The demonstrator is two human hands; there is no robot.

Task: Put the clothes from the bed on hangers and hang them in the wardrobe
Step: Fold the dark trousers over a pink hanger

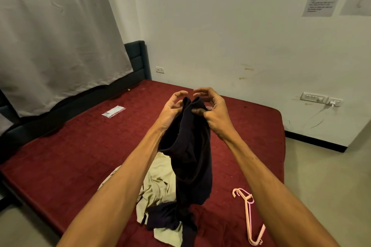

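One pink hanger beside dark garment

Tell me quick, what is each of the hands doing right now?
Left hand: holding the dark garment by its top.
Right hand: pinching the same garment's top.

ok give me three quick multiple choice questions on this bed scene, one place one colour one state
1. Where is the pink hanger? A on the bed; B on the floor; C on the curtain.
2. What colour is the bed's surface? A grey; B dark red; C blue.
3. The dark garment is: A spread flat; B on a hanger; C held up by hand.

Answers: 1 A, it lies on the bed beside the clothes. 2 B, the bare surface is dark red all over. 3 C, the right hand pinches its top, the left hand holds it too, and it hangs down from them.
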